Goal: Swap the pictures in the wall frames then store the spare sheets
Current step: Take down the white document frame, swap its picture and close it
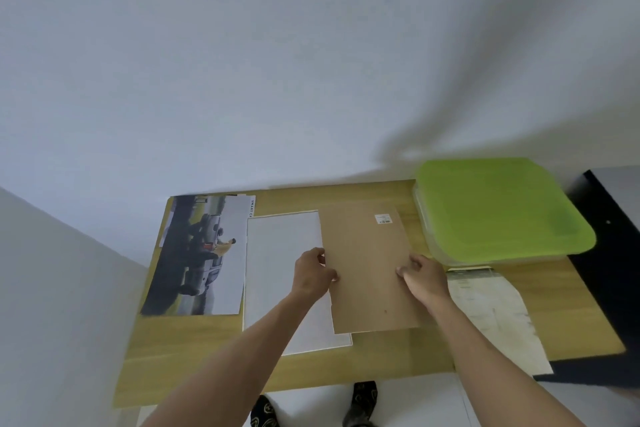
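A brown backing board with a small white label lies on the wooden table, overlapping the right part of a white sheet. My left hand grips the board's left edge. My right hand grips its right edge. A car picture lies flat at the table's left end. Another pale printed sheet lies to the right, partly under my right forearm and hanging over the front edge.
A clear storage box with a green lid stands at the back right of the table. A dark piece of furniture is beyond the right end. White walls close the back and left. My feet show below the front edge.
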Demonstrator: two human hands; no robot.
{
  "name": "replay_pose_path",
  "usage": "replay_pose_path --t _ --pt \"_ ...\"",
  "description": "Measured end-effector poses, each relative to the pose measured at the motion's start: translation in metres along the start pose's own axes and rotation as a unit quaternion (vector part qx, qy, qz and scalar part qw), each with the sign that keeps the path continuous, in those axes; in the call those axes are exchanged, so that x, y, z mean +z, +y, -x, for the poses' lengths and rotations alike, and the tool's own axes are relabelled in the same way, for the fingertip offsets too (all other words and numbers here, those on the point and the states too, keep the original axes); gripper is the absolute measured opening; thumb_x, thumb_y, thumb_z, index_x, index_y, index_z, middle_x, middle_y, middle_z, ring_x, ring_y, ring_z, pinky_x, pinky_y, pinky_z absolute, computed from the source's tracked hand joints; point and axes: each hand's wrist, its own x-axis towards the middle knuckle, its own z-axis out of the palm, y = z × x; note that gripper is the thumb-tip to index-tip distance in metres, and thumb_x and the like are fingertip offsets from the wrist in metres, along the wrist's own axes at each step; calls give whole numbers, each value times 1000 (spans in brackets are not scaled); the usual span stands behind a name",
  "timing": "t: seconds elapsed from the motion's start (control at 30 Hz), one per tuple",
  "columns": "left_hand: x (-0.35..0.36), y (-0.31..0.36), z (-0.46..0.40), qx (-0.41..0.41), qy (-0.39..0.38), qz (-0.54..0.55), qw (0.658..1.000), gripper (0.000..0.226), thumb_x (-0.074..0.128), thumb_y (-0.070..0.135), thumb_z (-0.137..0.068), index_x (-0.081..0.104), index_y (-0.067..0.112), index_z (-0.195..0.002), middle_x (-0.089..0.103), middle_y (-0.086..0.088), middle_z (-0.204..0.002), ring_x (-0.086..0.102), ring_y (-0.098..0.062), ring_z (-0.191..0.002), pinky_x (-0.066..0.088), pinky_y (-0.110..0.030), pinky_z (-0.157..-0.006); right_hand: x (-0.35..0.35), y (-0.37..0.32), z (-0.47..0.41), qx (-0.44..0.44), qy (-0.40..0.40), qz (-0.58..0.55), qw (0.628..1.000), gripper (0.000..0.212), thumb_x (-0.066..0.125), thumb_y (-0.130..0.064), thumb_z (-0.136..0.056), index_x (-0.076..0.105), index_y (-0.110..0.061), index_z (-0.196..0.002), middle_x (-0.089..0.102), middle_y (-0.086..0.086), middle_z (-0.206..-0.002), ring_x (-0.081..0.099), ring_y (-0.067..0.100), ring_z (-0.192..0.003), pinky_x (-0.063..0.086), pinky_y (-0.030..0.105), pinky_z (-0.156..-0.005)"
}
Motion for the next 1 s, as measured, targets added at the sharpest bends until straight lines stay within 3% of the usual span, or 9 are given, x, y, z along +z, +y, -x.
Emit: replay_pose_path --t 0.2,0.33,0.47,0.57,0.6,0.87,1.0 --pt "47 19 -4 9 26 -53 998 21 66 -2 -67 69 3 -88 65 -7 -90 62 -24 -80 52 -29 -66 -23 25 -30 -18 -3 30 999 52 65 -17 -89 55 -5 -138 56 15 -137 57 29 -121 43 25 -87" --pt "67 26 -7 -3 35 -76 996 8 63 -4 -71 61 1 -78 60 -3 -80 60 -23 -76 55 -33 -66 -32 35 -42 -29 -1 44 999 56 65 -22 -90 52 -10 -143 56 14 -139 58 29 -121 45 26 -91" --pt "83 27 -9 -2 55 -103 993 14 55 0 -75 61 6 -87 61 -9 -100 59 -28 -89 56 -39 -78 -38 37 -44 -40 -2 71 997 56 62 -16 -93 46 -7 -146 59 14 -135 61 29 -116 44 22 -86" --pt "91 29 -10 -1 63 -142 988 43 53 2 -82 56 2 -124 49 -11 -130 49 -31 -117 43 -35 -97 -32 39 -40 -75 -7 120 990 55 60 -19 -94 44 -8 -146 56 12 -139 54 29 -125 47 32 -100" --pt "92 29 -11 2 66 -156 986 45 53 3 -83 52 0 -127 45 -13 -133 44 -31 -122 40 -34 -98 -30 40 -40 -83 -7 145 986 56 60 -22 -95 43 -8 -147 53 11 -142 49 29 -131 44 37 -106" --pt "107 23 -10 -2 20 -274 962 13 52 -3 -81 53 2 -93 34 -14 -134 36 -32 -121 48 -38 -86 -19 42 -42 -135 -5 238 962 46 59 -20 -97 50 -4 -140 46 9 -144 42 31 -130 41 37 -104" --pt "111 24 -7 -6 16 -297 955 18 51 -7 -81 54 1 -97 31 -13 -136 35 -32 -122 46 -37 -84 -17 45 -45 -151 -2 253 956 44 59 -20 -97 52 -3 -138 46 11 -142 44 31 -127 44 37 -102"
